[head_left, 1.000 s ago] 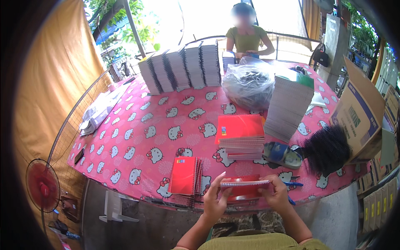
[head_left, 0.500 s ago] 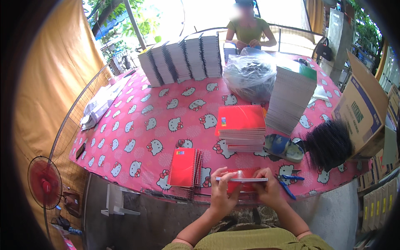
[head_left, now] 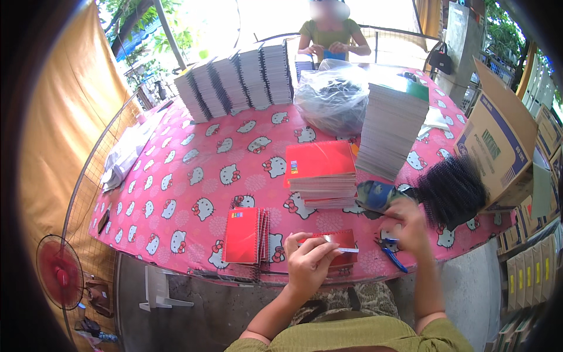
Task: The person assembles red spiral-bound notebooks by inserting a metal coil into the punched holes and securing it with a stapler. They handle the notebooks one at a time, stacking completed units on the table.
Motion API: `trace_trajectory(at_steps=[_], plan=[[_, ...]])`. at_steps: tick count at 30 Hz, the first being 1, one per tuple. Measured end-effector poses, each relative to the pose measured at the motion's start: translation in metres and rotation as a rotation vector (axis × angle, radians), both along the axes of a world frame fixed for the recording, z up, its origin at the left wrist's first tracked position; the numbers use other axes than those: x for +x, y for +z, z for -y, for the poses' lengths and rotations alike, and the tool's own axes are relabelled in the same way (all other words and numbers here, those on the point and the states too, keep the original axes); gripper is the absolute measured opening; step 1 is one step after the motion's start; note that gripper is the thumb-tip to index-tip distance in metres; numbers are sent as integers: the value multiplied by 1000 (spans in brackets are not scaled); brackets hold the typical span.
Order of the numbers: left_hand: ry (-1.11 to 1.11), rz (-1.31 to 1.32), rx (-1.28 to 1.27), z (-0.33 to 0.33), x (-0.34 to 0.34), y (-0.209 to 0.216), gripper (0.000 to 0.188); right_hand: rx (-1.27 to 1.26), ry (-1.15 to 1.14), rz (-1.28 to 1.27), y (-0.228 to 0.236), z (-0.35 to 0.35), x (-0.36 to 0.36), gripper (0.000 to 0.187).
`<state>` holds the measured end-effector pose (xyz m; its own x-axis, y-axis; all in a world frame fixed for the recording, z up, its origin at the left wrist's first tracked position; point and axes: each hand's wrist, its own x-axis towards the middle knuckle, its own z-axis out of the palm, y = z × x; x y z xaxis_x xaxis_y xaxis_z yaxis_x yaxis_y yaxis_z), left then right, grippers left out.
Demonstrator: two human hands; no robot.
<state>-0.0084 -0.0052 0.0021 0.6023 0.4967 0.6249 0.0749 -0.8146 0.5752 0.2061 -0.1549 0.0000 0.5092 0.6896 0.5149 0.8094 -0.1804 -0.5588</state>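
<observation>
Near the table's front edge, my left hand (head_left: 308, 264) grips a thin notebook (head_left: 349, 250), seen almost edge-on as a pale strip. Behind and below it lies a red cover (head_left: 343, 237), partly hidden by my fingers. My right hand (head_left: 410, 226) is off the notebook and over the table to the right, blurred by motion. Its fingers are beside a blue slipper (head_left: 375, 195) and short of a heap of black spiral binding coils (head_left: 454, 190); whether they hold anything is unclear. Blue-handled pliers (head_left: 393, 258) lie below that hand. Several red spiral notebooks (head_left: 241, 234) are stacked at left.
A pile of red-covered booklets (head_left: 321, 161) stands mid-table beside a tall paper stack (head_left: 392, 126). Behind are a clear plastic bag (head_left: 331, 97) with dark contents and rows of spiral-bound books (head_left: 234, 82). A cardboard box (head_left: 498, 141) stands right. Another person (head_left: 333, 38) sits opposite.
My right hand has let go of the notebook and moved right and away from me, toward the slipper and coils. My left hand keeps the notebook. The view has shifted slightly.
</observation>
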Motion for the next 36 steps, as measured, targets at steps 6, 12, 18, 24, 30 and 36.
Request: trace_trajectory(at_steps=[6,12,18,24,30,36], plan=[[114,-74,112,12,11,1,9,-459,-644,-44,-58,22,112,25],[-17,-122,29,3,4,-5,9,-565,-618,50,-55,21,116,17],[-29,-123,-31,4,6,8,21,-224,-436,101,-13,26,71,24],[-27,-82,75,0,7,-1,19,-12,-50,-406,22,9,-36,30],[-43,-47,73,2,13,6,16,37,169,-337,30,3,-70,18],[-55,-61,47,5,12,3,16,27,102,-335,25,-3,-81,17]])
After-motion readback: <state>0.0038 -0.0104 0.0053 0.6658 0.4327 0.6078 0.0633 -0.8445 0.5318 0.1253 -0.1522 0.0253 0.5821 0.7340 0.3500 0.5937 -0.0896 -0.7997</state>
